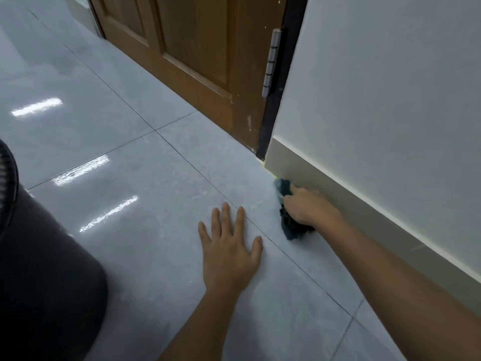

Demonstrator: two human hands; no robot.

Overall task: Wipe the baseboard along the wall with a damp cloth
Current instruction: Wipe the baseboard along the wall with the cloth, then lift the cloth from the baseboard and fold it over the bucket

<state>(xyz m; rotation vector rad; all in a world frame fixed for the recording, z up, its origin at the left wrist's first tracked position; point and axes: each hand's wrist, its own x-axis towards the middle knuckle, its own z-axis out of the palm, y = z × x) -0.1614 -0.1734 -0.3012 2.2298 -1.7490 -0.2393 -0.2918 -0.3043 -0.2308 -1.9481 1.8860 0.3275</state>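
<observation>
A pale grey-green baseboard [369,212] runs along the foot of the white wall [390,100] on the right. My right hand [309,208] grips a dark teal cloth [292,227] and presses it against the baseboard's lower edge, a short way from the door frame. One end of the cloth sticks out past my fingers towards the door. The other end bunches on the floor under my palm. My left hand [230,252] lies flat on the tiled floor, fingers spread, holding nothing.
A brown wooden door [203,56] with a metal hinge [272,63] stands shut beyond the baseboard's end, in a dark frame [276,105]. Glossy grey floor tiles [117,165] stretch to the left. My dark-clothed knee [46,269] fills the lower left corner.
</observation>
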